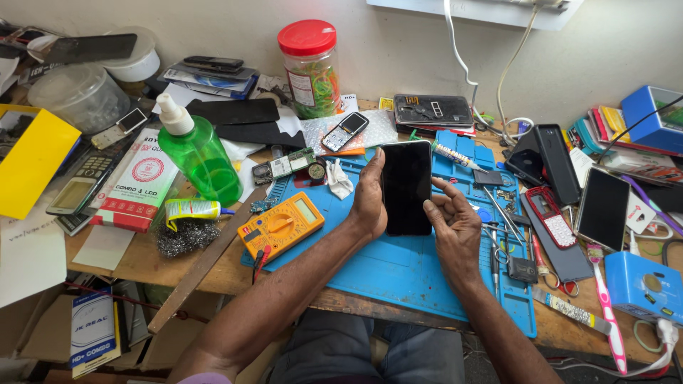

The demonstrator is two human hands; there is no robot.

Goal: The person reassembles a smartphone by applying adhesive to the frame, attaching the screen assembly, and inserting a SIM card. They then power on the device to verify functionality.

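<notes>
Two hands at phone (406,186): left hand (368,203) clamped on edge, right hand (452,222) fingers apart, palm up. One-sided hold; phone may slip onto blue mat (398,274), screen risk.

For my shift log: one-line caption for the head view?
Left hand holds a black smartphone above a blue repair mat, right hand open beside it.

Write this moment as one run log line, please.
left hand: holds black smartphone | right hand: open beside it | under: blue mat
</notes>
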